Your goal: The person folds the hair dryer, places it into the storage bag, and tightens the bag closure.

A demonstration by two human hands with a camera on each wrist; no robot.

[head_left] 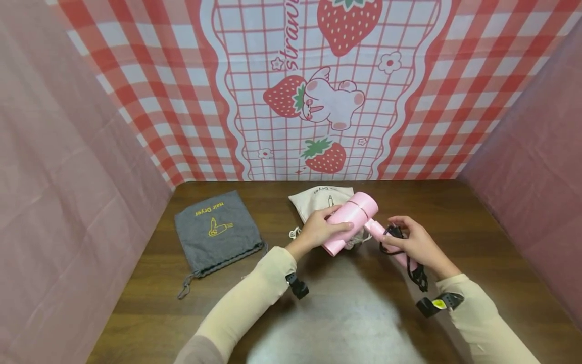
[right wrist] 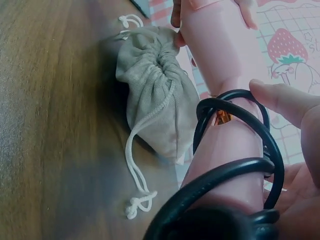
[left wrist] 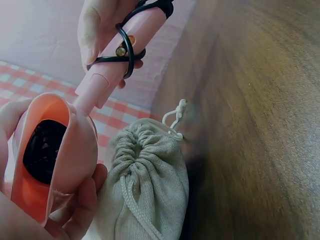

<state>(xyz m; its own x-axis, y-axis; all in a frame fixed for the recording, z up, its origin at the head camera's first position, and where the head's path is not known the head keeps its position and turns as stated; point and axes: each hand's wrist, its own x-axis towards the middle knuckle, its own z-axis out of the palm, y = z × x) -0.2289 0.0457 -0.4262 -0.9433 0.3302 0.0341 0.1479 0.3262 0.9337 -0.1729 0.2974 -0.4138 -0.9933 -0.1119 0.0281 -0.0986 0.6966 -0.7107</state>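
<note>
The pink hair dryer (head_left: 352, 213) is up off the tabletop (head_left: 345, 313), held by both hands. It has a smooth, shiny, round barrel. The left hand (head_left: 318, 230) is wrapped around the barrel, thumb on one side and fingers on the other. The right hand (head_left: 416, 245) grips the handle, which has a bendy black cord (head_left: 417, 277) looped around it. In the left wrist view, the barrel's mouth is a wide oval, dark in the middle.

Just behind the dryer, partly hidden by it, lies a cream drawstring bag (head_left: 311, 201). Its cloth is woven, with a bunched-up neck and knotted strings. A flat gray drawstring bag (head_left: 220, 235) lies well apart on the left, with brown wood between the two bags.

The back edge of the tabletop meets a checkered strawberry cloth (head_left: 182, 76). Brown wood also shows between the arms.
</note>
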